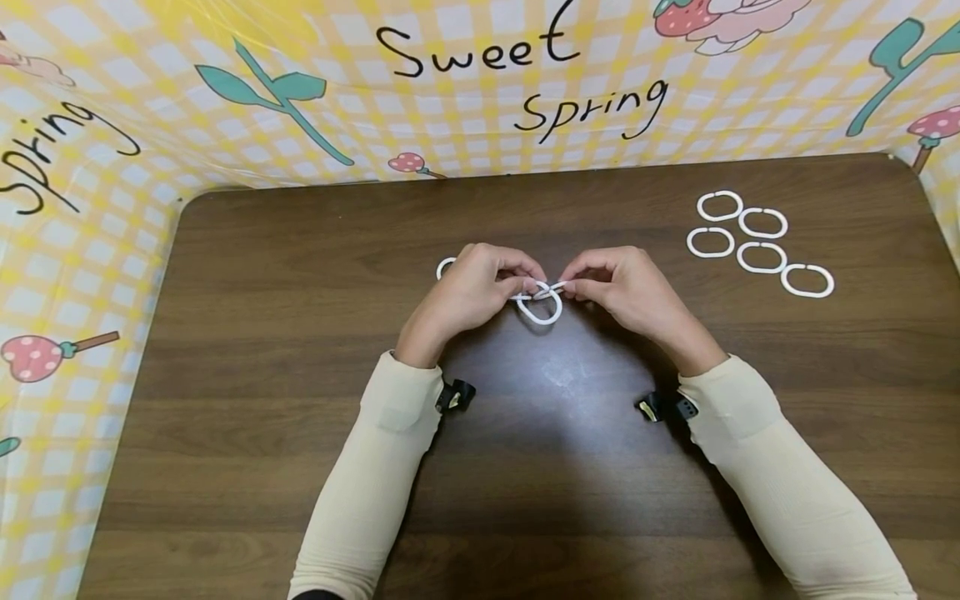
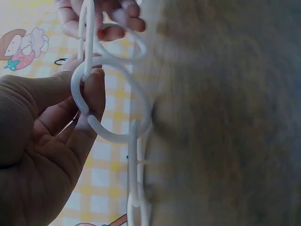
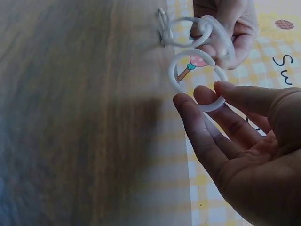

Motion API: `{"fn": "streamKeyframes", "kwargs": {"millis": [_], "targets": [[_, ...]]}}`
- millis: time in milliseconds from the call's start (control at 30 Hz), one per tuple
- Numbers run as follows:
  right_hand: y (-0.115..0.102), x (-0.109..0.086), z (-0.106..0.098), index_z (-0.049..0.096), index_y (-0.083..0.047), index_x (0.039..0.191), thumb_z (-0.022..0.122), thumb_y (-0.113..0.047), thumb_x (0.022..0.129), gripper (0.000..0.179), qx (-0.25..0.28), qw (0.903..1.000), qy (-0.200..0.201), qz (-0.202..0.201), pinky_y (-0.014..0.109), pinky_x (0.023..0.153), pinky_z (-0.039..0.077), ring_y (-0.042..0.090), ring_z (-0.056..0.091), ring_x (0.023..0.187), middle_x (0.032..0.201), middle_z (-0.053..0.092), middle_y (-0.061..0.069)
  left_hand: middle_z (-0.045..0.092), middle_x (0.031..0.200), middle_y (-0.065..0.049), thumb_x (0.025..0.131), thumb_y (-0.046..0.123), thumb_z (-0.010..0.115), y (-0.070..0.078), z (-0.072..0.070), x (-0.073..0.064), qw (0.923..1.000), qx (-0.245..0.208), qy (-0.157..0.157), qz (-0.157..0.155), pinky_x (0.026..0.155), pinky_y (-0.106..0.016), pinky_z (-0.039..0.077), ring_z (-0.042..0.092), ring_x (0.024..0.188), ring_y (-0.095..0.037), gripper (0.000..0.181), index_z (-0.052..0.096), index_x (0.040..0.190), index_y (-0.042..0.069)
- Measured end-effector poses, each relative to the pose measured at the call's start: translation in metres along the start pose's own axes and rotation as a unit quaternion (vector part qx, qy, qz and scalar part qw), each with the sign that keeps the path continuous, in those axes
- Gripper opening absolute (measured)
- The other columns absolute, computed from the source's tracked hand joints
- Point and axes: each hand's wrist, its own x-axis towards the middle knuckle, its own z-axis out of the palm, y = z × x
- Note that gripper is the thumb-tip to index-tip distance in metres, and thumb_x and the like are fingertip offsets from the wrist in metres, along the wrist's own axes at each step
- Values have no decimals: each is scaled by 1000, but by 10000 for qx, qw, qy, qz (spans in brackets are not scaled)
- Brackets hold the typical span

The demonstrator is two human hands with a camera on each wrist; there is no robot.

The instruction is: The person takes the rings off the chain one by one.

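My left hand (image 1: pixel 472 287) pinches a white oval plastic link (image 2: pixel 110 135) between thumb and fingers. This link has a small split in its side. More white links (image 2: pixel 133 169) hang joined from it in a chain, and another joined link (image 2: pixel 86 42) stands at its upper side. Opposite, my right hand (image 1: pixel 630 287) pinches a single white split link (image 3: pixel 172 70) by thumb and fingertips. In the right wrist view its gap faces the left hand's links, and its far rim is close to them. The left hand hides part of the chain in the head view.
Several loose white links (image 1: pixel 761 257) lie at the back right of the brown wooden table (image 1: pixel 247 417). One end of the chain (image 1: pixel 444 267) shows beyond the left hand. A yellow checked cloth (image 1: pixel 465 108) stands behind the table and along its left side.
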Motion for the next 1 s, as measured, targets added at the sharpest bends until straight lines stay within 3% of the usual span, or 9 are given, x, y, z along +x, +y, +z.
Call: {"fn": "streamKeyframes", "kwargs": {"millis": [167,467,833,1000], "targets": [[-1,-1,-1,79,0,95,72,-4,97,8,94,9999,-10,58,24,66,57,13,70,73,90,77,17,77,93,3,100,11,71,3,-1,1,9999,143,63,23,82,-26,48,63,88,-10,11,80,96,14],[-1,-4,-5,79,1,97,72,-4,97,8,90,9998,52,147,25,67,59,15,71,76,88,76,19,77,93,2,99,15,72,1,1,1,9999,101,56,18,77,-25,48,62,83,-9,8,80,96,14],[3,-11,-19,76,4,101,71,-3,97,9,94,9989,399,244,24,65,59,11,72,72,85,76,18,77,94,-6,99,10,72,-2,3,0,10000,15,-32,-40,77,-26,52,67,84,-12,7,78,102,8],[8,-16,-29,75,5,103,71,-4,98,11,74,9980,550,297,22,64,58,7,72,71,81,76,12,76,95,-7,100,8,70,-4,3,0,10000,19,-56,-53,78,-26,52,67,85,-13,8,77,104,8]]}}
